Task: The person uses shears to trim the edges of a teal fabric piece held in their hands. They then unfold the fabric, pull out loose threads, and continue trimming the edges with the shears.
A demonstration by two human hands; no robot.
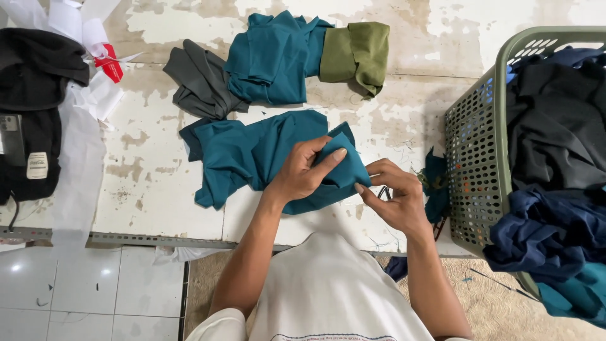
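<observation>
Here the left hand (303,170) pinches a folded corner of the teal cloth garment (252,155) lying on the worn white table (158,183), while the right hand (394,196) grips the same corner from beside it, fingers curled. If either pinch loosens, the fold could spring open or the cloth slide off the near edge. The tabletop is peeling and patchy, with white floor tiles (82,297) below and a green perforated plastic laundry basket (480,158) of dark clothes at the right.
</observation>
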